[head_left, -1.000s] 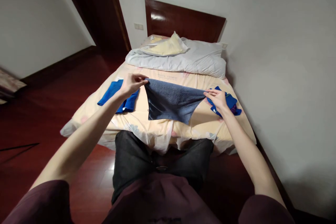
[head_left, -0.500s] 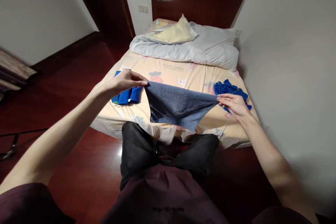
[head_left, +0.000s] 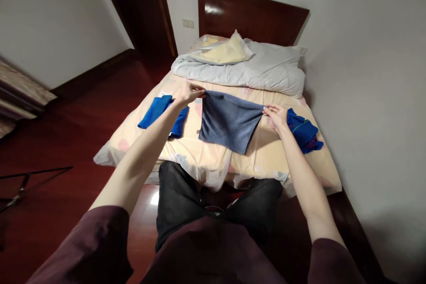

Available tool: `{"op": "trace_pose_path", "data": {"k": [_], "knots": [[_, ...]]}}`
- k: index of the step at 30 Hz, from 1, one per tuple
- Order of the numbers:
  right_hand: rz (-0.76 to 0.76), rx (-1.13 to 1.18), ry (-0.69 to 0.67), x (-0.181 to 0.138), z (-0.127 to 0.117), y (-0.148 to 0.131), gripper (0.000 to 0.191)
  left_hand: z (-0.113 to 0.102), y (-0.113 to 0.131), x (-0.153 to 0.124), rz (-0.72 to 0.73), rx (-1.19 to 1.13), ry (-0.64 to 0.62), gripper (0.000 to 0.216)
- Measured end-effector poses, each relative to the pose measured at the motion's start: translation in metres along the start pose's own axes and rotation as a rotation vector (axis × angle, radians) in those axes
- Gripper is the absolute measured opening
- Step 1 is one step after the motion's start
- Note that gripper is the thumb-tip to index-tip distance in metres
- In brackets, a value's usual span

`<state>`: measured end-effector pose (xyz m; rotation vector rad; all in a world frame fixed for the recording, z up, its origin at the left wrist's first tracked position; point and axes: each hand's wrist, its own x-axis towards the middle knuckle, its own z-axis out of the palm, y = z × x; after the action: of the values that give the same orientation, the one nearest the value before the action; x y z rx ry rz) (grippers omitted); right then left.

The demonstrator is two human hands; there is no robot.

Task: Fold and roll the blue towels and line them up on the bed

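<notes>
A grey-blue towel (head_left: 231, 120) is stretched between my two hands, its lower part hanging down over the bed. My left hand (head_left: 190, 93) pinches its upper left corner. At the upper right corner, my right hand (head_left: 276, 116) grips the cloth between thumb and fingers. Folded blue cloths (head_left: 155, 111) lie on the bed to the left, partly hidden behind my left forearm. Just beyond my right hand is a crumpled heap of blue cloth (head_left: 303, 131) with a green edge and a purple patch.
The bed (head_left: 213, 166) has a peach patterned sheet. A grey-white quilt (head_left: 266, 69) and a pale yellow pillow (head_left: 229, 51) lie near the dark wooden headboard (head_left: 249, 15). A wall runs along the right side. A thin black metal frame (head_left: 25, 182) stands on the floor at left.
Both hands have moved forward over the bed and closer together, carrying the towel away from my body. It now hangs longer and less tautly. The view has shifted slightly.
</notes>
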<state>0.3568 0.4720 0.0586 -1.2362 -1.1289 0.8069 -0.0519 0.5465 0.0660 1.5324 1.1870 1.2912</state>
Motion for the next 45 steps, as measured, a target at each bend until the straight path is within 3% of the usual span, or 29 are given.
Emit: {"op": "trace_pose_path", "data": {"k": [3,6,10,14,18,22,28,36,40,45], "knots": [[-0.229,0.010,0.072,0.000,0.005,0.011,0.043,-0.001,-0.003,-0.006,0.159,-0.054,0.128,0.050],[-0.316,-0.039,0.116,-0.026,0.007,0.039,0.046,0.001,-0.021,-0.041,0.230,-0.002,0.244,0.046],[-0.167,-0.121,0.145,-0.094,0.008,0.107,0.050,0.014,-0.082,-0.119,0.148,0.197,0.314,0.037],[0.053,-0.150,0.086,-0.165,0.003,0.175,0.051,0.032,-0.155,-0.196,-0.118,0.214,0.256,0.037],[0.253,-0.219,0.079,-0.205,-0.008,0.215,0.050,0.042,-0.200,-0.244,-0.366,0.257,0.147,0.036],[0.363,-0.192,0.108,-0.211,-0.013,0.231,0.051,0.046,-0.219,-0.252,-0.477,0.307,0.152,0.033],[0.482,-0.044,0.176,-0.201,-0.014,0.229,0.064,0.049,-0.219,-0.244,-0.442,0.222,0.171,0.049],[0.506,-0.015,0.047,-0.219,-0.037,0.222,0.066,0.038,-0.210,-0.270,-0.451,0.249,0.122,0.045],[0.595,-0.050,0.024,-0.217,-0.032,0.220,0.069,0.044,-0.210,-0.255,-0.513,0.199,0.127,0.049],[0.595,-0.032,0.093,-0.213,-0.021,0.213,0.069,0.050,-0.210,-0.245,-0.555,0.177,0.221,0.041]]}}
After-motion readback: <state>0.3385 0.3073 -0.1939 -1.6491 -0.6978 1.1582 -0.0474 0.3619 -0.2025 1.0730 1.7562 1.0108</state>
